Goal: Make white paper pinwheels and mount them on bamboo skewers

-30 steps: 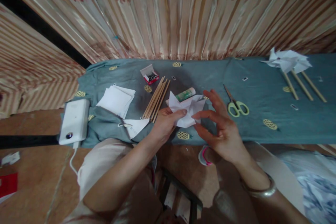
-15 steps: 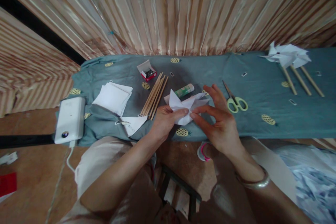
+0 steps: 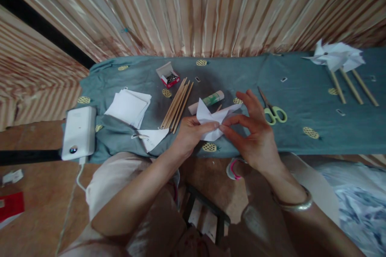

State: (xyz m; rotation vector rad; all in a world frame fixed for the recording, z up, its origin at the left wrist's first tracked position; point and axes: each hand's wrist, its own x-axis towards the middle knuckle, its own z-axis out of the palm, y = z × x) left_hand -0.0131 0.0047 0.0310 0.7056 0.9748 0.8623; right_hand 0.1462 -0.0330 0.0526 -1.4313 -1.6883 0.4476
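So the folded white paper (image 3: 208, 119) is up in both hands, right over the near edge of the green cloth (image 3: 241, 70), pretty much in the middle. The left hand (image 3: 191, 133) has it clamped on its left side, thumb flat on top pointing in toward the centre, the other fingers mostly hidden underneath. The right hand (image 3: 256, 138) is pinching at the centre, thumb and index tips closed together just beside the left thumb, with the remaining fingers lifted and loosely spread; can't tell if there's anything tiny in that pinch besides paper. A couple of corners stick up, one tall on the left, one off to the right. Just behind it lies a green and white tube (image 3: 214, 97), with a bunch of wooden sticks (image 3: 177, 104) to its left and an open red box (image 3: 169, 77) of small metal bits behind those. Stacked paper squares (image 3: 126, 106) sit further left, green-handled scissors (image 3: 276, 115) near the right hand, and white pinwheels on sticks (image 3: 337, 55) at the far right.
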